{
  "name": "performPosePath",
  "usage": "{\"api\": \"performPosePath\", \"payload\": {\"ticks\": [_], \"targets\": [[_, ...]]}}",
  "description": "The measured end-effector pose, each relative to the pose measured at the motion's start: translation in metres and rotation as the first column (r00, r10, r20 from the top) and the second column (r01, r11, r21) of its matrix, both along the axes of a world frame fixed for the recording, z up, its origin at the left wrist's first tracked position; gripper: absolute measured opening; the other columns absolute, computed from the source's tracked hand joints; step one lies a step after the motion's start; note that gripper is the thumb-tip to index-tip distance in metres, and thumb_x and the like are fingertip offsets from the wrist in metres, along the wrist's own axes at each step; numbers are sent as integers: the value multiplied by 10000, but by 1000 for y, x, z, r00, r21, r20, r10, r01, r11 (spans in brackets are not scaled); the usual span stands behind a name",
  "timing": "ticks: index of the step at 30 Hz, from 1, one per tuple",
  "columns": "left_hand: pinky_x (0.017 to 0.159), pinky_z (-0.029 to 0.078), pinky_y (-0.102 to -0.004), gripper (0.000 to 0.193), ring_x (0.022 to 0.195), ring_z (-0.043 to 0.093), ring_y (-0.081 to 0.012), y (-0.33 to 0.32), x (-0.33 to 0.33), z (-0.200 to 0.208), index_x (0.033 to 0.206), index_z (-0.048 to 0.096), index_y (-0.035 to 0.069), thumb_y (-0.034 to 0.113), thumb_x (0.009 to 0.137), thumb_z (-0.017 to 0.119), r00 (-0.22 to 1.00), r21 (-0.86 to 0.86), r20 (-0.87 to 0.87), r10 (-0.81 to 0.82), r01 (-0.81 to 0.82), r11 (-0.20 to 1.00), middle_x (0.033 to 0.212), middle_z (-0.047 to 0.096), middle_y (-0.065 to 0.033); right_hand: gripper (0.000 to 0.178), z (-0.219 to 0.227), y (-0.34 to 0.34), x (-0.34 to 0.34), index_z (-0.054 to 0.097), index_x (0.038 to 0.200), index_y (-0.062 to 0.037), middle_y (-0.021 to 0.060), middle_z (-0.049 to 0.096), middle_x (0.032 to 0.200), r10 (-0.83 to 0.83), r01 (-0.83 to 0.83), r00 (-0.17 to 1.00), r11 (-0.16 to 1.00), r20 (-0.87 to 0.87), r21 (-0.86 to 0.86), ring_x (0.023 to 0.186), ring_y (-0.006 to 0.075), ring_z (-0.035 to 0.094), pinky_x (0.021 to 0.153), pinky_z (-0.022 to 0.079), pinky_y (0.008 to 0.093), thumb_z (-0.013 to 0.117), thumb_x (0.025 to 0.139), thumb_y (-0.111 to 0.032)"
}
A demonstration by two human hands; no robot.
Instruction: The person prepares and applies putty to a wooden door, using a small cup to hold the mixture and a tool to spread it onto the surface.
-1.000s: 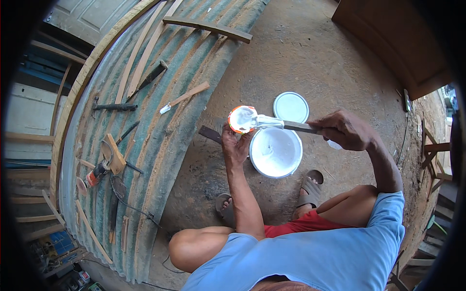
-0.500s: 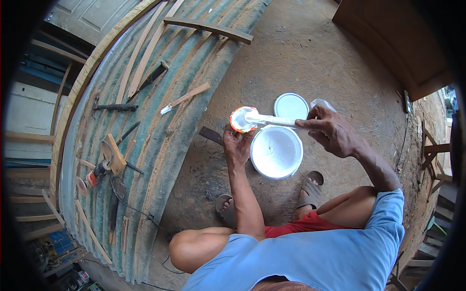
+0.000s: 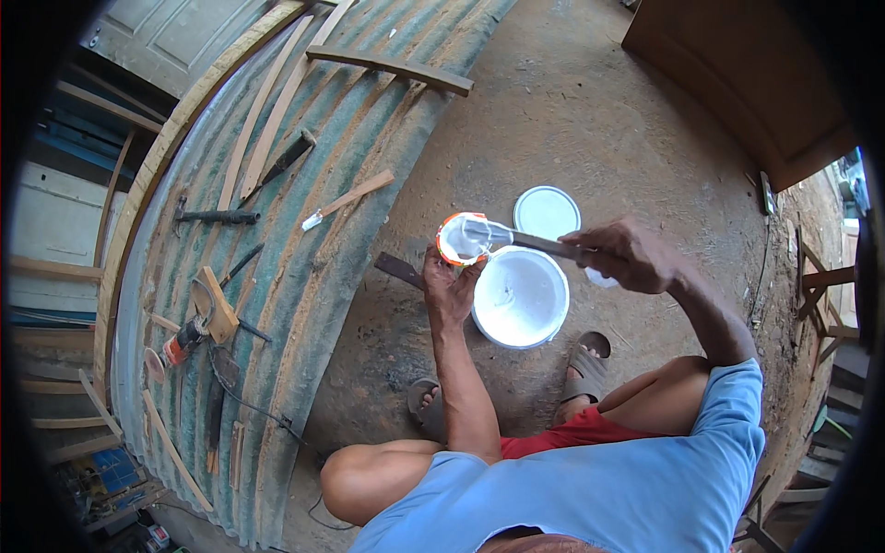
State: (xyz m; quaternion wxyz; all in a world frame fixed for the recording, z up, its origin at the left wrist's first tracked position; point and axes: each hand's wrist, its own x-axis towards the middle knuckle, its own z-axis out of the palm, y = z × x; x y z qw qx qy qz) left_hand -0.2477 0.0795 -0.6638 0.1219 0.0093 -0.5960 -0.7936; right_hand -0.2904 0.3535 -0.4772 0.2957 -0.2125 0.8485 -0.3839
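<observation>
Turning the stick (image 3: pixel 544 244) gripped in my right hand (image 3: pixel 631 255) dark side up, I seemingly wipe paste (image 3: pixel 501 236) into the cup (image 3: pixel 457 247) my left hand (image 3: pixel 450 288) clasps.

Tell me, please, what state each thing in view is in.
Cup: open, white inside, in left hand
Stick: white-smeared, in right hand, end at cup's mouth
Bucket: open, white inside
Lid: off, flat on the ground
Hammer: lying on the corrugated sheet
Power tool: lying down; on or off unclear
</observation>
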Motion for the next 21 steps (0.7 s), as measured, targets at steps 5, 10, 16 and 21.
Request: {"api": "performPosePath", "payload": {"ticks": [5, 10, 16, 21], "targets": [[1018, 507, -359, 551, 1161, 623, -200, -6, -8, -8, 1287, 543, -13, 143, 857, 850, 1000, 39, 1, 17, -17, 999, 1241, 633, -108, 362, -18, 13, -7, 658, 1321, 4, 136, 741, 913, 83, -87, 992, 995, -98, -41, 778, 204, 699, 720, 558, 361, 602, 976, -92], [991, 532, -340, 561, 1127, 642, -187, -9, -9, 0, 1296, 555, 25, 162, 847, 862, 997, 119, 66, 46, -54, 991, 1224, 649, -87, 361, 4, 16, -13, 654, 1320, 16, 160, 749, 946, 20, -25, 994, 999, -104, -48, 824, 217, 707, 763, 558, 384, 569, 984, -84], [1004, 530, -340, 522, 1156, 637, -194, -7, -5, -3, 1295, 558, 24, 145, 871, 837, 996, -5, -76, 48, -48, 999, 1283, 639, -103, 396, -11, 6, -11, 620, 1362, 14, 189, 743, 1101, 46, -46, 999, 999, -27, 10, 909, 232, 718, 827, 568, 386, 567, 988, -107], [1061, 476, -376, 580, 1200, 609, -198, -13, 0, -1, 1319, 546, 15, 193, 860, 853, 994, 85, 28, 106, -108, 991, 1309, 620, -101, 404, -31, 29, -11, 645, 1340, -2, 189, 754, 1077, 63, -51, 987, 995, -146, 86, 890, 240, 726, 796, 566, 379, 606, 952, -105]]}}
